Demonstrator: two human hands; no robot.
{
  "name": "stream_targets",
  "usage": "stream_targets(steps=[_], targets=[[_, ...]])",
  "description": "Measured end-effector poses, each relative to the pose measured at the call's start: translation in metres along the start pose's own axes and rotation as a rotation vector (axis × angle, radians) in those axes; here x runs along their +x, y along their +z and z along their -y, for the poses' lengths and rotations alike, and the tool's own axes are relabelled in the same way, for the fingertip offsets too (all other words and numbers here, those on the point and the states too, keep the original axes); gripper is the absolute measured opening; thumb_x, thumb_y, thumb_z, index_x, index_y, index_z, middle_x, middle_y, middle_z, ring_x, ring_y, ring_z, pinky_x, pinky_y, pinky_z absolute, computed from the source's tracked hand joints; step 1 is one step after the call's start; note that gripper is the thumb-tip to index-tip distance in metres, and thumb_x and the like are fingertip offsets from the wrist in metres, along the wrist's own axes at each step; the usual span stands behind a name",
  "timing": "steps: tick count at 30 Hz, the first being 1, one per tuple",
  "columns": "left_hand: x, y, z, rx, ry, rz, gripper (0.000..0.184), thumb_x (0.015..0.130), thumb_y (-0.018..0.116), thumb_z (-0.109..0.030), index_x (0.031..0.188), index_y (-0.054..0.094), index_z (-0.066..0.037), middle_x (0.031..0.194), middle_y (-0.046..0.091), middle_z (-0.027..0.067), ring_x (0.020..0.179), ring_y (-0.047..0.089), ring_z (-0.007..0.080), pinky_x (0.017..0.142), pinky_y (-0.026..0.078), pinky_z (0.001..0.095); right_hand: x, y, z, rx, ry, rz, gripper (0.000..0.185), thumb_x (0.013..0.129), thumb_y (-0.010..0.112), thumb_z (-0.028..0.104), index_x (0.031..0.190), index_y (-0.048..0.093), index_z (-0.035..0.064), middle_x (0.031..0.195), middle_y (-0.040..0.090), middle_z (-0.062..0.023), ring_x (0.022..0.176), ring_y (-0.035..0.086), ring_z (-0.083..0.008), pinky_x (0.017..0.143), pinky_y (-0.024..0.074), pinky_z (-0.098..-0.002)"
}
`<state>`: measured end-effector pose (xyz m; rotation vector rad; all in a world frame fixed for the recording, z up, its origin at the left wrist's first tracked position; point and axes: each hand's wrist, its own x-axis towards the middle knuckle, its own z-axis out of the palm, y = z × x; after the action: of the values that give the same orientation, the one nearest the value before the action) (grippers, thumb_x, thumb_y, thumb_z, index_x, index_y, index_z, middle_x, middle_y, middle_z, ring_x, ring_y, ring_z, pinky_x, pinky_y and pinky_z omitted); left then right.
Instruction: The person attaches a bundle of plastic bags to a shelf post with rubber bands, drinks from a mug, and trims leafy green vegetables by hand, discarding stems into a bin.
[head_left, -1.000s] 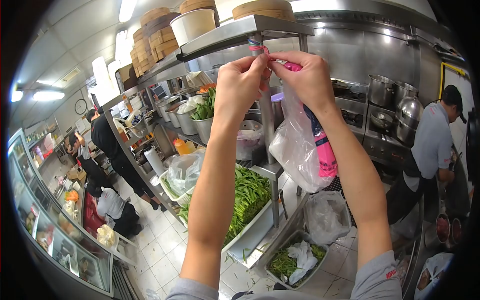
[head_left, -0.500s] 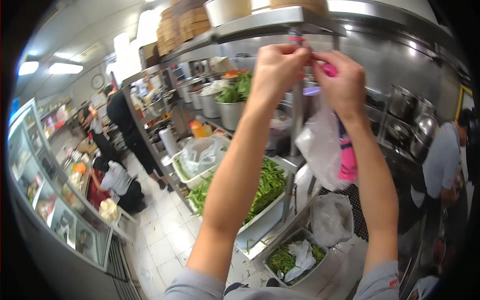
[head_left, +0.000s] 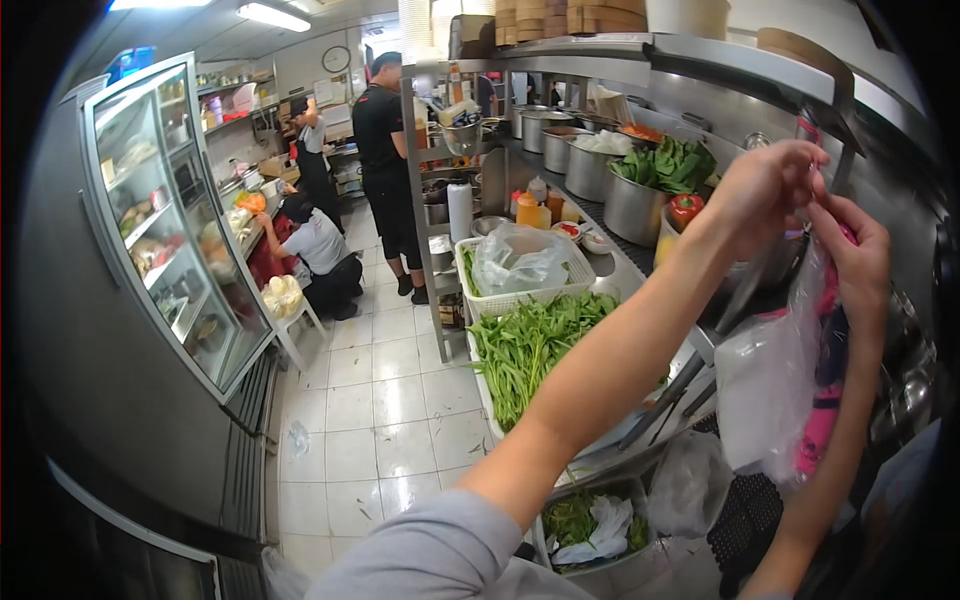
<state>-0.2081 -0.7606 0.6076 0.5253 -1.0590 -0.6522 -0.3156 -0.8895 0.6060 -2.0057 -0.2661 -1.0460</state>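
Note:
My left hand [head_left: 768, 185] is raised beside the shelf post with its fingertips pinched together. Close against it, my right hand [head_left: 855, 250] is also closed, fingers bent inward. What lies between the fingertips is too small to make out. Just above them, a reddish band [head_left: 808, 128] is wrapped around the post. Below my right hand hangs a clear plastic bag [head_left: 765, 385], with a pink and dark fabric item [head_left: 825, 400] beside it, partly hidden by my right forearm.
Leafy greens [head_left: 525, 355] fill a tray by my left arm, beneath a white basket [head_left: 525, 285]. Metal pots [head_left: 635, 205] line the steel counter. A glass-door fridge [head_left: 180, 220] stands left. Several people work behind, one crouching [head_left: 325, 250]. A tub of greens [head_left: 595, 525] sits low down.
The view has swung left, so my hands and the hanging bag appear farther right. Both hands stay together at the post, fingers still pinched.

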Motion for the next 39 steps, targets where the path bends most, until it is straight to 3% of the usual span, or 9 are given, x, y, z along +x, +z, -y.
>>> stream_targets(steps=[7,12,15,17,20,23,29,36,39], targets=[[0.004,-0.012,0.009,0.101,-0.002,0.108,0.03,0.092,0.048,-0.006,0.121,0.056,-0.004,0.072,0.06,0.0013,0.055,0.042,0.0074,0.053,0.038,0.0225,-0.005,-0.032,-0.016,0.152,0.154,0.26,0.031,0.09,0.068,0.013,0.118,0.064,-0.0014,0.085,0.061,0.0057,0.065,0.046,0.0003,0.058,0.0323,-0.0152],[0.001,-0.013,-0.002,0.28,-0.024,0.074,0.031,0.094,0.059,-0.013,0.122,0.06,-0.003,0.077,0.066,0.0029,0.056,0.049,0.0065,0.051,0.039,0.0214,-0.01,-0.033,-0.012,0.339,0.155,0.309,0.051,0.087,0.059,0.001,0.136,0.047,-0.0056,0.12,0.059,-0.0073,0.103,0.059,-0.0104,0.095,0.0434,-0.025],[0.001,-0.012,-0.012,0.422,-0.01,0.05,0.029,0.091,0.066,-0.018,0.116,0.066,-0.003,0.079,0.07,0.0026,0.056,0.053,0.0059,0.051,0.042,0.0212,-0.011,-0.027,-0.007,0.448,0.102,0.291,0.055,0.088,0.059,0.002,0.139,0.041,-0.0053,0.12,0.059,-0.0074,0.102,0.06,-0.0107,0.094,0.0444,-0.0241],[0.008,-0.016,-0.015,0.472,0.023,0.08,0.028,0.089,0.07,-0.022,0.111,0.07,-0.004,0.08,0.071,0.0024,0.056,0.055,0.0054,0.051,0.044,0.0206,0.004,-0.052,-0.013,0.439,0.143,0.433,0.049,0.092,0.059,0.005,0.137,0.041,-0.0021,0.117,0.06,-0.0053,0.104,0.06,-0.0101,0.092,0.0457,-0.0231],[0.007,-0.017,-0.019,0.645,0.059,0.092,0.032,0.084,0.076,-0.026,0.108,0.072,-0.005,0.081,0.072,0.0035,0.057,0.058,0.0059,0.053,0.047,0.0205,0.018,-0.066,-0.029,0.478,0.088,0.163,0.036,0.094,0.059,0.007,0.127,0.046,0.0028,0.104,0.063,-0.0039,0.092,0.063,-0.0093,0.081,0.0487,-0.0217],[0.002,-0.009,-0.025,0.82,0.026,0.022,0.037,0.08,0.08,-0.028,0.107,0.073,-0.005,0.081,0.072,0.0041,0.059,0.062,0.0072,0.054,0.049,0.0224,0.037,-0.055,-0.03,0.383,0.071,0.051,0.031,0.094,0.06,0.009,0.123,0.051,0.0033,0.105,0.063,-0.0034,0.094,0.062,-0.01,0.083,0.0475,-0.0229],[0.004,-0.002,-0.035,0.981,0.061,-0.027,0.038,0.077,0.082,-0.027,0.105,0.073,-0.004,0.075,0.071,0.0051,0.061,0.065,0.0096,0.056,0.053,0.0249,0.057,-0.045,-0.032,0.013,-0.056,0.113,0.021,0.09,0.067,0.012,0.108,0.066,0.0016,0.096,0.066,-0.0014,0.086,0.059,-0.0063,0.078,0.0453,-0.0201],[0.005,-0.006,-0.029,1.343,0.433,-0.158,0.03,0.07,0.082,-0.024,0.089,0.075,-0.002,0.074,0.07,0.0154,0.065,0.069,0.0217,0.066,0.056,0.033,0.047,-0.031,-0.02,0.005,-0.032,0.135,0.021,0.093,0.063,0.01,0.111,0.067,-0.0015,0.097,0.068,-0.0029,0.089,0.062,-0.0091,0.085,0.0481,-0.0228],[-0.004,0.0,-0.031,1.558,0.5,-0.238,0.027,0.071,0.079,-0.028,0.086,0.076,-0.006,0.076,0.07,0.0153,0.067,0.069,0.0255,0.072,0.055,0.0359,0.042,-0.012,-0.024,0.076,-0.2,0.058,0.019,0.093,0.063,0.007,0.11,0.066,-0.0013,0.097,0.066,-0.0025,0.091,0.061,-0.0095,0.086,0.0479,-0.023]])
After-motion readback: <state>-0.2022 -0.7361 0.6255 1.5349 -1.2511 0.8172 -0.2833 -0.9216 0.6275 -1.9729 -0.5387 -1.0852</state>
